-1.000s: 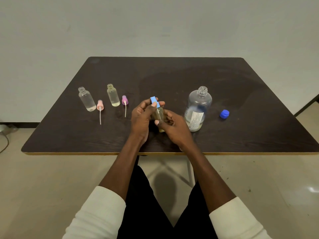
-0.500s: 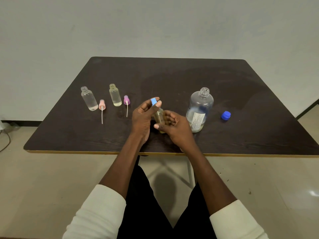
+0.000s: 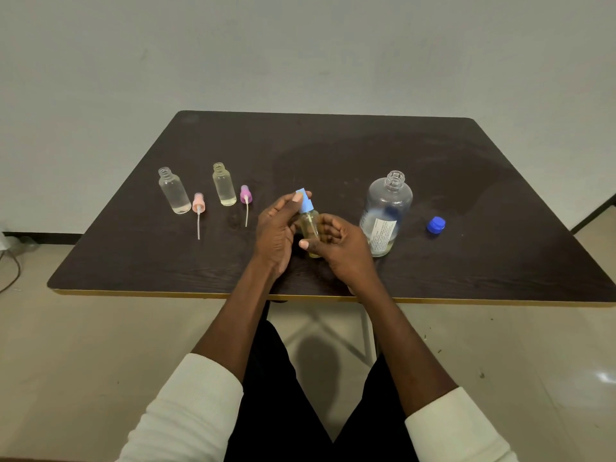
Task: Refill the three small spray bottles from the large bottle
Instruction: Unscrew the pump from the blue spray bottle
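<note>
Head camera: my right hand (image 3: pixel 336 248) clamps the small spray bottle (image 3: pixel 310 228) at worktop (image 3: pixel 466 261) centre, steadying it while my left hand (image 3: pixel 276 228) pinches its blue sprayer cap (image 3: pixel 305 201) to twist. Large bottle (image 3: pixel 386 211) stands uncapped at three o'clock.

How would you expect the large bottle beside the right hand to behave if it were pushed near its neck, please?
The large bottle looks nearly empty, with only a little liquid at its base, so it is probably light and apt to tip. It stands uncapped, its blue cap lying apart, so tipping might spill the remainder. Its round body would likely roll.
</note>
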`<state>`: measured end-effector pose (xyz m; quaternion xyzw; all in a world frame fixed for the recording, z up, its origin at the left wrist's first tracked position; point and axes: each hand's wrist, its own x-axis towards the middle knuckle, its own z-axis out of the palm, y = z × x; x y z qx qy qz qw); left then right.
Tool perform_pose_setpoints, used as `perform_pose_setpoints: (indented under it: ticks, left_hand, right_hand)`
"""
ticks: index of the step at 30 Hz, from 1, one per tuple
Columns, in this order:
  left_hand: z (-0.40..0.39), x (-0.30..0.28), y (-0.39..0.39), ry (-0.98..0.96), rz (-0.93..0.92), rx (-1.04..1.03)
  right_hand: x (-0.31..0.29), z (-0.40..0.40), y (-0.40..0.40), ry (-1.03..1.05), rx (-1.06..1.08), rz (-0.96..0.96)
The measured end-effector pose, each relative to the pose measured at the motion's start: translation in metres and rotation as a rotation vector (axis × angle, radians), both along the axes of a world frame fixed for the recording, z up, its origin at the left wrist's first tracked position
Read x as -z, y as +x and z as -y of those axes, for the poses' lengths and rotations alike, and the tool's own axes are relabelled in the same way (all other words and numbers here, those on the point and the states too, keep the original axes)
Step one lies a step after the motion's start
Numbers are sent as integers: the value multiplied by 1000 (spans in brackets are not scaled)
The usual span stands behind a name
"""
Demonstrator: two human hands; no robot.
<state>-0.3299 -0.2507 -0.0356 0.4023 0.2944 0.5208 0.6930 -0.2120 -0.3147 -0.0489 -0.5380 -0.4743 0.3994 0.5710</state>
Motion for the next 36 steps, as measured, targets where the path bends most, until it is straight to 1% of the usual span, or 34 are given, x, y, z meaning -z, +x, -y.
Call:
perform_pose_setpoints:
  ticks: [3, 7, 9, 15, 20, 27, 32, 36]
  left_hand:
    - [0, -1, -3, -10, 25, 64]
    - [1, -3, -1, -42, -23, -35]
    - [1, -2, 1, -22, -58, -43]
    - [0, 1, -5, 24, 6, 81]
    - [1, 0, 1, -11, -50, -46]
    - [1, 0, -2, 17, 15, 46]
    - [3, -3, 3, 9, -50, -35]
    - [1, -1, -1, 8, 12, 40]
  right_hand:
    - [0, 0, -1, -3, 12, 1]
    - [-1, 1, 0, -3, 6, -6]
    - [-2, 1, -1, -2, 6, -6]
    - [0, 0, -1, -4, 16, -15]
    - [0, 0, -2, 1, 8, -20]
    - [2, -1, 0, -1, 22, -15]
    - [0, -1, 0, -1, 5, -37]
    - [-1, 0, -1, -5, 13, -50]
